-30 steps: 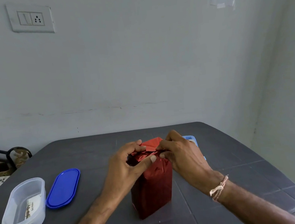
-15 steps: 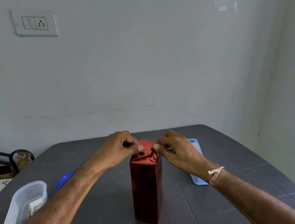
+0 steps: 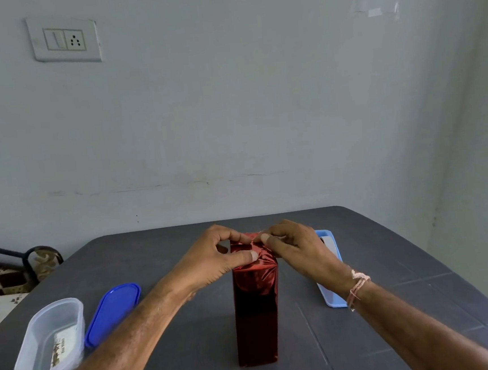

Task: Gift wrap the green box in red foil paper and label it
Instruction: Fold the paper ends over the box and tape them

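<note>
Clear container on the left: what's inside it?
A printed paper slip lies flat on the bottom of the clear container; its print is too small to read. The left forearm covers the container's near corner.

Box (image 3: pixel 256 307) upright on table (image 3: pixel 160 251), wrapped in red foil. Left hand (image 3: pixel 211 261) and right hand (image 3: pixel 295 249) pinch top folds.

The middle of the table (image 3: pixel 198 351) is occupied by the upright foil-wrapped box (image 3: pixel 256 310), its top enclosed by the left hand (image 3: pixel 211 261) and right hand (image 3: pixel 298 251), whose forearms slant in from the near corners. The left is obstructed by a clear tub (image 3: pixel 52 346) and blue lid (image 3: pixel 112 311), the right by a light-blue tray (image 3: pixel 331 268); bare tabletop is left behind the box and beside its base.
</note>
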A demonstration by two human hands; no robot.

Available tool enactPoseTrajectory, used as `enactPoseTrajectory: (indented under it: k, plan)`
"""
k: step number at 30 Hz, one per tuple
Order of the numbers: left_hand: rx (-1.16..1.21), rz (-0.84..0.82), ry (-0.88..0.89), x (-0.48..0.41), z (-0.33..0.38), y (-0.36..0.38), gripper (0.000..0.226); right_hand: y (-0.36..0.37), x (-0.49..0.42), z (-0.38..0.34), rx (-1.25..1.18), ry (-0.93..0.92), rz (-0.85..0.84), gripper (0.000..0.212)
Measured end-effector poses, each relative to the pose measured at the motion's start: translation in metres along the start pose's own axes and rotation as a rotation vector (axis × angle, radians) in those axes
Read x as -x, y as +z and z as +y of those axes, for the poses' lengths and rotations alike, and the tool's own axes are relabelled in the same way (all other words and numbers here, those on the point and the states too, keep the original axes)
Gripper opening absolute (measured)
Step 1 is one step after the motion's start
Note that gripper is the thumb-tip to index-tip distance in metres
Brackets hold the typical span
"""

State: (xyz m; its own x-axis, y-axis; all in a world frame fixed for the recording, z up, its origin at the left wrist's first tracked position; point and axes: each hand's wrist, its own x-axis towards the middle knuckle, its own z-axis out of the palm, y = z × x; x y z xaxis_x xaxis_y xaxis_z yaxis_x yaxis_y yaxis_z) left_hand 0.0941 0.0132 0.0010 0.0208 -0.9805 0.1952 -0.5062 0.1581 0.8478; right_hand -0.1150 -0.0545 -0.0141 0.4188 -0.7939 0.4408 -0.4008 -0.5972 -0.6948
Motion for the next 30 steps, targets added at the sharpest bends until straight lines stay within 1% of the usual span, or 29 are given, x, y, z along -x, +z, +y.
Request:
enactPoseTrajectory:
  k: [2, 3, 8, 12, 15, 18, 20, 21, 23, 24, 26, 28, 30]
  plan:
    - [-0.002, -0.003, -0.009, 0.000, 0.000, 0.000, 0.031, 0.000, 0.002, 0.000, -0.212, 0.088, -0.041, 0.024]
    - [-0.007, -0.006, -0.007, 0.000, 0.000, 0.000, 0.031, 0.000, 0.003, -0.001, -0.277, 0.115, -0.064, 0.021]
    - [-0.006, -0.004, -0.013, 0.002, 0.004, 0.002, 0.030, -0.001, 0.006, -0.005, -0.344, 0.189, -0.076, 0.012]
    - [0.012, -0.007, -0.028, 0.004, 0.004, 0.003, 0.032, -0.009, 0.007, -0.005, -0.506, 0.274, -0.048, 0.014]
    - [0.027, -0.006, -0.037, 0.004, 0.003, 0.003, 0.032, -0.024, 0.009, 0.005, -0.480, 0.321, 0.068, 0.016]
    - [0.045, -0.006, -0.032, 0.003, 0.001, 0.004, 0.032, -0.043, 0.013, 0.034, -0.326, 0.392, 0.228, 0.011]
    - [0.050, -0.011, -0.029, 0.002, -0.001, 0.004, 0.033, -0.055, 0.020, 0.061, -0.188, 0.507, 0.325, 0.010]
    - [0.052, -0.009, -0.025, 0.001, -0.002, 0.004, 0.032, -0.059, 0.024, 0.074, -0.111, 0.580, 0.355, 0.012]
    - [0.054, -0.004, -0.017, 0.000, -0.003, 0.005, 0.032, -0.064, 0.034, 0.099, -0.012, 0.730, 0.359, 0.026]
    - [0.055, -0.003, -0.015, 0.000, -0.003, 0.006, 0.033, -0.064, 0.039, 0.108, -0.017, 0.794, 0.336, 0.034]
    - [0.065, -0.011, -0.016, 0.000, -0.003, 0.006, 0.039, -0.062, 0.046, 0.121, -0.130, 0.881, 0.282, 0.039]
    - [0.068, -0.011, -0.014, 0.000, -0.003, 0.006, 0.039, -0.060, 0.049, 0.125, -0.263, 0.910, 0.246, 0.043]
    - [0.068, -0.009, -0.015, 0.000, -0.004, 0.006, 0.038, -0.060, 0.046, 0.124, -0.345, 0.916, 0.225, 0.039]
